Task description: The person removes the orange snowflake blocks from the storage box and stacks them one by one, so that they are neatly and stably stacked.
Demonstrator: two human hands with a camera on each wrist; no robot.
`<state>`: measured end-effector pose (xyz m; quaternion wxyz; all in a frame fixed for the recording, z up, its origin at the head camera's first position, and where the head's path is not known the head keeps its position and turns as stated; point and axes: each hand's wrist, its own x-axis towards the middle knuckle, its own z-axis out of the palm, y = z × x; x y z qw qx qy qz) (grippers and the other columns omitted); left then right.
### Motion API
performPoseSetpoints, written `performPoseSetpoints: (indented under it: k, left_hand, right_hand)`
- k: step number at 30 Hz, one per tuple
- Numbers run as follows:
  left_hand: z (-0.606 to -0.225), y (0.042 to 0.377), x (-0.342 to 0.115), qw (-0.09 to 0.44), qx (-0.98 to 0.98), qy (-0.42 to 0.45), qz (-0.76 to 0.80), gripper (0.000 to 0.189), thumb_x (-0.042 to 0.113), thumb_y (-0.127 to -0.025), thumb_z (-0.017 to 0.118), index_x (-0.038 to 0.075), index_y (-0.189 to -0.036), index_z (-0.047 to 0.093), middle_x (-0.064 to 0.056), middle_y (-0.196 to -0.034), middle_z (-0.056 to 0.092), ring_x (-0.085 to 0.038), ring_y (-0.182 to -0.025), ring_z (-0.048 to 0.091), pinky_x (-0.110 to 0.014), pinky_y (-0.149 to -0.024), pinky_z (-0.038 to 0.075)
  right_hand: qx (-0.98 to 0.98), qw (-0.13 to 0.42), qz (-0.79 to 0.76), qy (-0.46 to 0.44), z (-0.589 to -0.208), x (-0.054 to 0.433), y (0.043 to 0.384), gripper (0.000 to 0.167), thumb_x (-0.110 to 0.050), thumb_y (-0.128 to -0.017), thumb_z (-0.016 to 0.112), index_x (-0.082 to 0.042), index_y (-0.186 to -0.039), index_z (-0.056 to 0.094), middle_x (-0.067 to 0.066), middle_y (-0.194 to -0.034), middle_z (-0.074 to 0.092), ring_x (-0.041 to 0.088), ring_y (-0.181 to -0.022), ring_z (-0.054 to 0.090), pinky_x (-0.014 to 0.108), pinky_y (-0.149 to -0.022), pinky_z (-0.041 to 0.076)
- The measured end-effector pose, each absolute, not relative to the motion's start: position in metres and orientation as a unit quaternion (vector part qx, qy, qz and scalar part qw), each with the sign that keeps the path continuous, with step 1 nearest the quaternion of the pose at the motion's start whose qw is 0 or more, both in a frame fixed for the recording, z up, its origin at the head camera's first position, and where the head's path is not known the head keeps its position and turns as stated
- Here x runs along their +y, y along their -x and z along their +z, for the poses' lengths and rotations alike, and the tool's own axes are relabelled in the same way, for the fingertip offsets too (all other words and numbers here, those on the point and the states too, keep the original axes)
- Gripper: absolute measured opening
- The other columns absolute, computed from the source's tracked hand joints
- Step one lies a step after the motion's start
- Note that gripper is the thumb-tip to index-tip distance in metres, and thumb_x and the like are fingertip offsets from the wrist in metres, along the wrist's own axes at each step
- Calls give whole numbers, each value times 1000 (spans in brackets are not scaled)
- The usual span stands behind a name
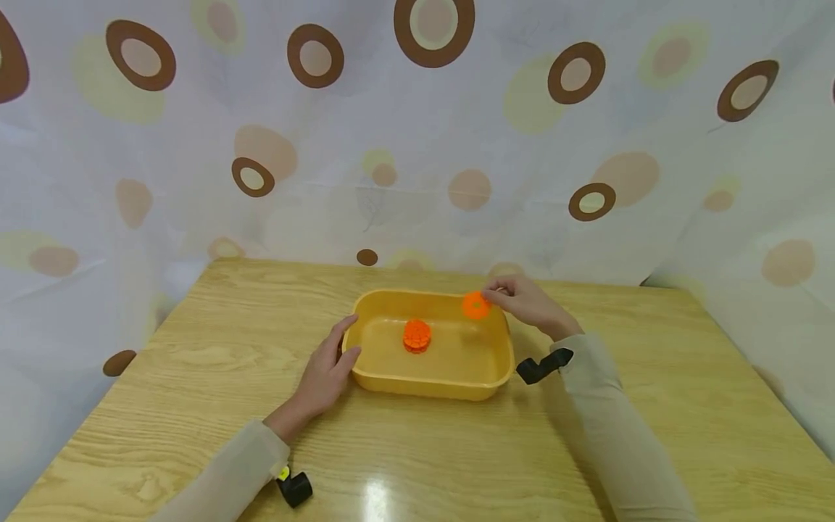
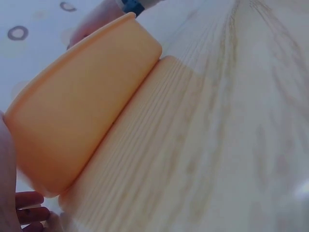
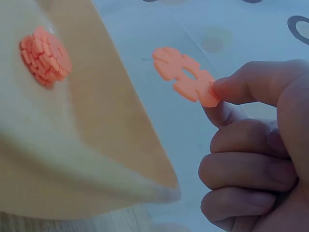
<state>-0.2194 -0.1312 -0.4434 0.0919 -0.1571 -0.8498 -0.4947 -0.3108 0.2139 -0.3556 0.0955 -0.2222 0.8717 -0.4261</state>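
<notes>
Disc [image 3: 192,87] pinched in right grip [image 1: 527,300], left grip [image 1: 325,370] spread on rim of yellow basin [image 1: 420,388], orange stack [image 1: 416,336] inside

Head view: from above, facing forward and down, the farthest of three; spans left hand [image 1: 322,373], right hand [image 1: 531,304], yellow tray [image 1: 417,386], desk [image 1: 443,457] and patterned backdrop [image 1: 417,138]. Left wrist view: low, tilted, close along the tray's outer long wall. Right wrist view: close, tilted, past a tray corner to the pinched orange disc [image 3: 193,86]. Shared by head and right wrist: disc, disc stack [image 3: 47,57], tray interior.
</notes>
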Motion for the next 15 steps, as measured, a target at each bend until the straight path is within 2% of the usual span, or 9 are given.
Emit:
performPoseSetpoints:
  k: [2, 6, 10, 15]
  left_hand:
    - [-443, 221, -132, 96, -849, 160, -494, 49, 15, -101, 47, 7, -147, 34, -23, -147, 40, -37, -128, 46, -55, -103, 39]
    - [-443, 222, -132, 98, -848, 165, -493, 49, 15, -101, 47, 7, -147, 34, -23, -148, 39, -38, -131, 43, -55, -105, 37]
    - [-443, 221, -132, 99, -845, 166, -498, 49, 15, -101, 48, 6, -147, 35, -23, -149, 38, -39, -136, 38, -56, -109, 32]
    - [-445, 221, -132, 105, -845, 169, -496, 49, 14, -100, 48, 5, -147, 35, -23, -147, 40, -39, -134, 40, -56, -107, 34]
  right_hand:
    - [867, 92, -435, 224, -357, 218, 310, 28, -24, -100, 52, -1, -103, 67, 3, -79, 63, 17, -73, 52, 32, -77, 42]
    - [858, 88, -450, 230, -361, 226, 308, 28, -21, -101, 51, 2, -101, 66, -4, -60, 47, 11, -60, 35, 28, -66, 35]
    - [853, 92, -460, 231, -365, 236, 303, 27, -21, -102, 49, 2, -101, 62, -5, -57, 35, 11, -57, 31, 28, -62, 34]
    - [844, 95, -478, 225, -369, 250, 296, 28, -22, -103, 46, 3, -99, 59, -5, -56, 28, 13, -52, 25, 28, -56, 31]
